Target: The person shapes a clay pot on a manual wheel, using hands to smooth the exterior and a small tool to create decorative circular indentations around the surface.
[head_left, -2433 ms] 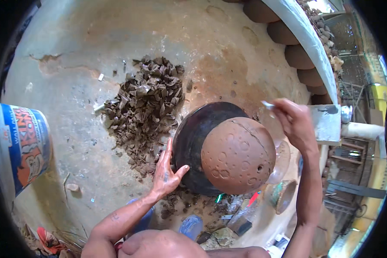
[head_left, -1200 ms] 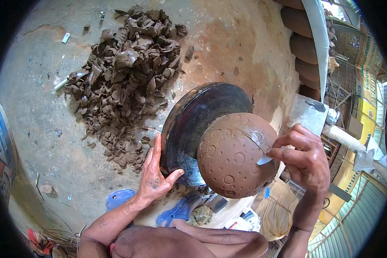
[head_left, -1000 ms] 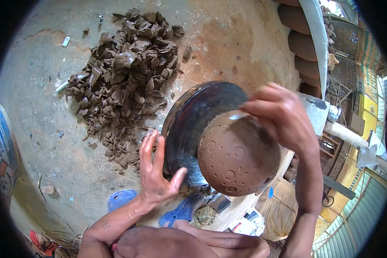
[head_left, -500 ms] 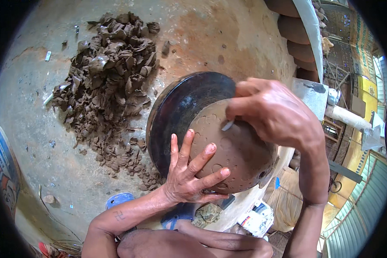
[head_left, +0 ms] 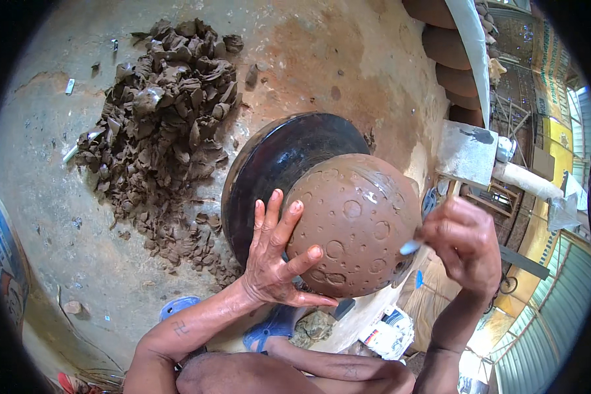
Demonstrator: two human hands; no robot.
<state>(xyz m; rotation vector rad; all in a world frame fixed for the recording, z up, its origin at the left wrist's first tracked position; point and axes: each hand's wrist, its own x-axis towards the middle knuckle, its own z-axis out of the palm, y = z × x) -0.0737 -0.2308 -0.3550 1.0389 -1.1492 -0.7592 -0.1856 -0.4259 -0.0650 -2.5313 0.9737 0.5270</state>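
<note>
The left hand [head_left: 272, 270], fingers spread wide, is at the lower left edge of the bumpy brown ball [head_left: 358, 223] mid-frame, the right hand [head_left: 463, 241], right of it, pinches a small pale tool [head_left: 409, 247], a black disc [head_left: 269, 167] peeks out up-left, and brown scraps [head_left: 167, 125] pile in the upper left

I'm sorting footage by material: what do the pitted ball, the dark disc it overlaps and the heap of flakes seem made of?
Pitted ball: likely damp clay, brown with a wet-looking sheen and pressed rings.
Dark disc: smooth, glossy black; metal, plastic or coated wood, the look leaves open.
Heap: probably clay too, mostly dull brown curled flakes with torn edges.
</note>
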